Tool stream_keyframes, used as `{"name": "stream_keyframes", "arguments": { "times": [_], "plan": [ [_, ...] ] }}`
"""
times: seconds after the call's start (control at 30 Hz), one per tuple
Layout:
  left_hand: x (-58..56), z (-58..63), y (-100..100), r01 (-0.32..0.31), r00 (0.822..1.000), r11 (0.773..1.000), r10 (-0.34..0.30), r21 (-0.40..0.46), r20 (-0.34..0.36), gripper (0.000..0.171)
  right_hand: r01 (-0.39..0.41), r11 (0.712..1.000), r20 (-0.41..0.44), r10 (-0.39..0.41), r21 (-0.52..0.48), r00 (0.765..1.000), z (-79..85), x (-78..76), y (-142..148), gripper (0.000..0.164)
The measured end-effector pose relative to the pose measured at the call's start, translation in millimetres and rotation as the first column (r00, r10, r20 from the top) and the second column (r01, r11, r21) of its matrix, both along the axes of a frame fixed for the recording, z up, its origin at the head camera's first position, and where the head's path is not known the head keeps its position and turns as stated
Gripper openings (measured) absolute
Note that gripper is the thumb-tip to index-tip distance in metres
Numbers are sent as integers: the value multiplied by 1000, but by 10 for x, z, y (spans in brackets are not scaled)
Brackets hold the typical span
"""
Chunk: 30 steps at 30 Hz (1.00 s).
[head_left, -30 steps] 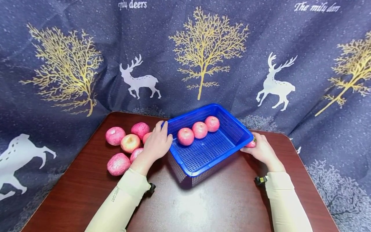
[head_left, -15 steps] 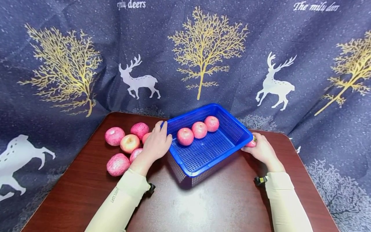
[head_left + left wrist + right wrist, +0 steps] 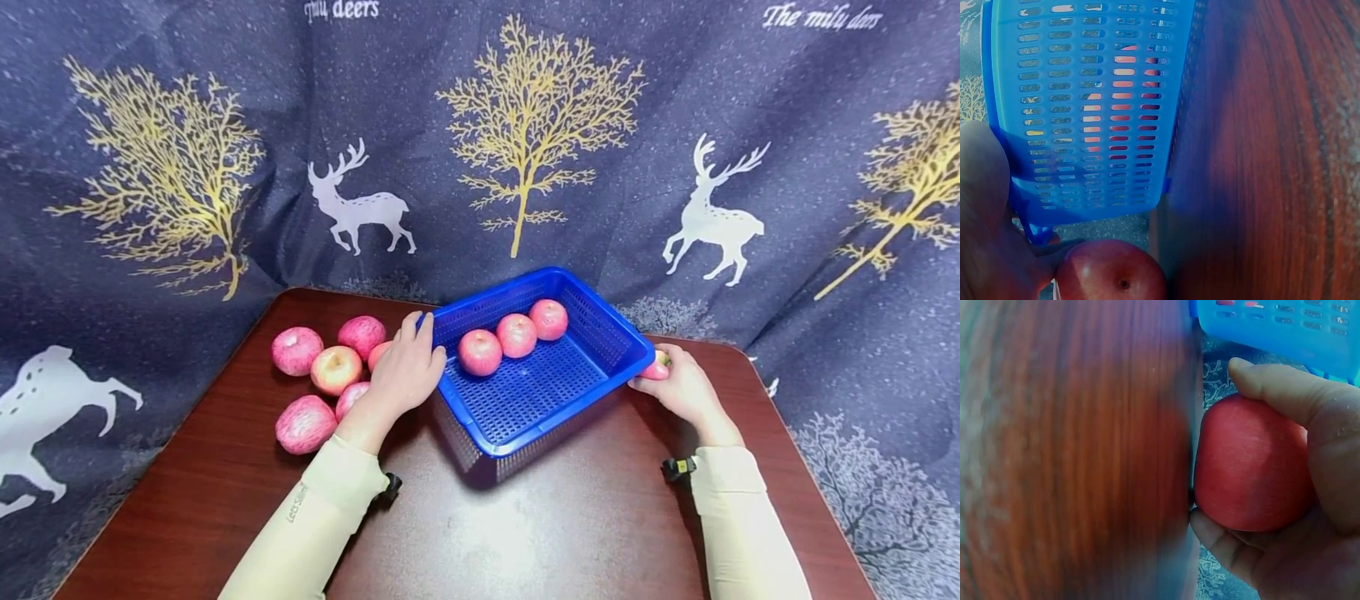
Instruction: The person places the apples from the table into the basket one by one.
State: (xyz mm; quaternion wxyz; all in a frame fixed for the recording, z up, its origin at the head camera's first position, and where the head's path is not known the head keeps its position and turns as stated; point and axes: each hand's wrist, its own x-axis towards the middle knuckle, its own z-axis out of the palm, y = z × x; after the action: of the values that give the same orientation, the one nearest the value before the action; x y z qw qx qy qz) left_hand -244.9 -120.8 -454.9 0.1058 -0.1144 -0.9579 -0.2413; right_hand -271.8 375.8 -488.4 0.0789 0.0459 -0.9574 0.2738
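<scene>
A blue perforated plastic basket sits mid-table with three pink-red apples in a row inside. My left hand grips the basket's left rim, fingers lying over the edge; in the left wrist view the thumb side shows against the basket wall, and a red apple is right below it. Just outside the basket's right end, my right hand holds another apple. The right wrist view shows thumb and fingers curled round this red apple, close to the tabletop.
Several loose apples cluster on the left of the brown wooden table, some partly hidden by the left hand. A dark blue curtain with deer and trees hangs right behind the table's back edge.
My right hand has shifted slightly to the right with the apple, widening its distance from the basket a little. The left hand and the basket hold still.
</scene>
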Motion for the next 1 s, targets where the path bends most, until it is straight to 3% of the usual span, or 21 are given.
{"name": "stream_keyframes", "arguments": {
  "times": [0.63, 1.0],
  "plan": [
    [-22, -25, -8, 0, 1000, 1000, 0, -1, -2, 69, 108, 993, -13, -108, -41, 994, 176, 99, 125, 88],
    [-19, -19, -13, 1, 1000, 1000, -1, -1, 11, 69, 230, 971, -63, -234, -63, 970, 278, 137, 118, 92]
  ]
}}
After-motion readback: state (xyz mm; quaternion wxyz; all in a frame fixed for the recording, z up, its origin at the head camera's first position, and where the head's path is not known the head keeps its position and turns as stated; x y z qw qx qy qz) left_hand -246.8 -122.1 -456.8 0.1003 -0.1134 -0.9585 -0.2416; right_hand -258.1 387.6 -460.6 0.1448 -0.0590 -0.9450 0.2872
